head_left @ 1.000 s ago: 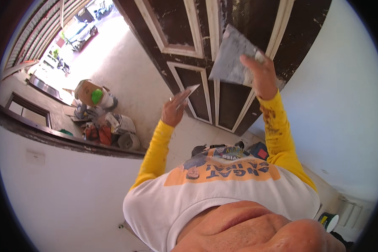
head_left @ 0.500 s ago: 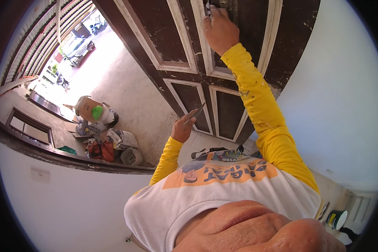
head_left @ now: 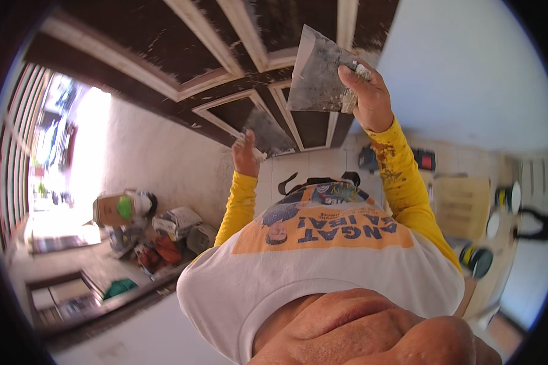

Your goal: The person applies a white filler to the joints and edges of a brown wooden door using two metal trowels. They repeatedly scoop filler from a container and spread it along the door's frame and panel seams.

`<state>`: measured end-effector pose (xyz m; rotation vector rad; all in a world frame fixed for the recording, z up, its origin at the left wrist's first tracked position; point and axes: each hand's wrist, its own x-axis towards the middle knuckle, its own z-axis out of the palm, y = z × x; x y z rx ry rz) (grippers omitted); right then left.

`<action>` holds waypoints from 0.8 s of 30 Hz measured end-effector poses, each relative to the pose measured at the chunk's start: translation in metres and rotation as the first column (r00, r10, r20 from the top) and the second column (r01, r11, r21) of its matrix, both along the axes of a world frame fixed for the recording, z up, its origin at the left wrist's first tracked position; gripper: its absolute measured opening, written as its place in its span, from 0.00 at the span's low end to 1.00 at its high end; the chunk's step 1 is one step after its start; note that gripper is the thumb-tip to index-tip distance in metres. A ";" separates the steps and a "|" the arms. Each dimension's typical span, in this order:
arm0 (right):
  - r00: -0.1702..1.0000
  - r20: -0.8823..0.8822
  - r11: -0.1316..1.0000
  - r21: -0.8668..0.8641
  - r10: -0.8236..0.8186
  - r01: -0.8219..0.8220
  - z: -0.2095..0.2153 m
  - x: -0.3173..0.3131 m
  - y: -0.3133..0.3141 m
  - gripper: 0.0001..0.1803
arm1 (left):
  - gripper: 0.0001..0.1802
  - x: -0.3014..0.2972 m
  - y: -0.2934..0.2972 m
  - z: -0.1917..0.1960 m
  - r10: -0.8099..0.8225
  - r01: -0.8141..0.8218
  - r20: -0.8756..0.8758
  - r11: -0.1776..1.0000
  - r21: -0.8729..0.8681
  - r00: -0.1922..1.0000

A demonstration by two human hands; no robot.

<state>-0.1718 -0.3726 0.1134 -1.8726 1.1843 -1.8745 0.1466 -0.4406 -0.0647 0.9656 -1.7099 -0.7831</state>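
Note:
Before me stands a dark brown panelled door [head_left: 216, 94] with pale, whitish mouldings round its panels. Raised in front of it on the right, my right hand [head_left: 372, 100] is closed round a wide putty knife [head_left: 318, 73]. Its broad grey blade is smeared, points left, and hides part of the mouldings. Lower and to the left, my left hand [head_left: 246, 158] grips a second putty knife [head_left: 269, 132], its blade angled across a lower panel. Whitish paste shows by the fingers of both hands. Whether either blade touches the door, I cannot tell.
A pale wall [head_left: 456, 73] rises to the right of the door. Boxes, sacks [head_left: 176, 222] and a brown carton [head_left: 111, 210] are piled at the left. On the right are a cardboard sheet [head_left: 463, 207] and dark tubs [head_left: 476, 260]. Light floor tiles [head_left: 326, 163] lie below the door.
My right hand has come down from the upper door moulding, and its putty knife now shows broadside. The left knife has turned to show its flat blade. The whole view has swung round.

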 end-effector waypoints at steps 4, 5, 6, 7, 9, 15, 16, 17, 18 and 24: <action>0.905 0.422 0.971 0.231 -0.044 -0.060 0.017 0.029 0.035 0.29 | 0.19 -0.049 -0.001 0.076 0.131 0.734 -0.931 0.581 0.352 0.342; 0.948 0.284 0.966 0.248 -0.144 0.073 0.006 0.024 0.042 0.30 | 0.19 -0.062 -0.002 0.089 0.080 0.780 -0.949 0.551 0.298 0.306; 0.951 0.233 0.959 0.241 -0.206 0.148 0.005 0.027 0.048 0.30 | 0.19 -0.074 -0.003 0.097 0.031 0.819 -0.963 0.519 0.244 0.267; 0.947 0.185 0.948 0.230 -0.264 0.219 0.008 0.032 0.053 0.31 | 0.19 -0.086 -0.001 0.103 0.031 0.825 -0.964 0.510 0.244 0.266; 0.925 0.239 0.948 0.196 -0.295 0.252 0.013 0.049 0.062 0.31 | 0.19 -0.108 0.002 0.101 0.051 0.837 -0.969 0.494 0.236 0.243; 0.959 -0.086 0.930 0.236 -0.269 0.282 0.016 0.057 0.082 0.25 | 0.22 -0.111 0.001 0.073 -0.269 0.190 -0.369 0.953 -0.236 0.890; 0.957 -0.146 0.924 0.257 -0.251 0.281 0.017 0.057 0.084 0.24 | 0.24 -0.109 0.002 0.079 -0.194 0.099 -0.135 0.852 -0.514 0.972; 0.956 -0.169 0.920 0.274 -0.240 0.280 0.017 0.061 0.089 0.23 | 0.26 -0.109 0.004 0.086 -0.263 0.170 -0.290 0.935 -0.310 0.920; 0.955 -0.194 0.916 0.290 -0.226 0.276 0.019 0.064 0.091 0.22 | 0.29 -0.110 0.007 0.097 -0.284 0.266 -0.452 0.958 -0.105 0.845; 0.781 -0.619 0.946 0.293 0.079 0.136 -0.027 0.037 0.121 0.20 | 0.28 -0.123 0.032 0.137 -0.181 0.688 -0.970 0.726 -0.019 0.164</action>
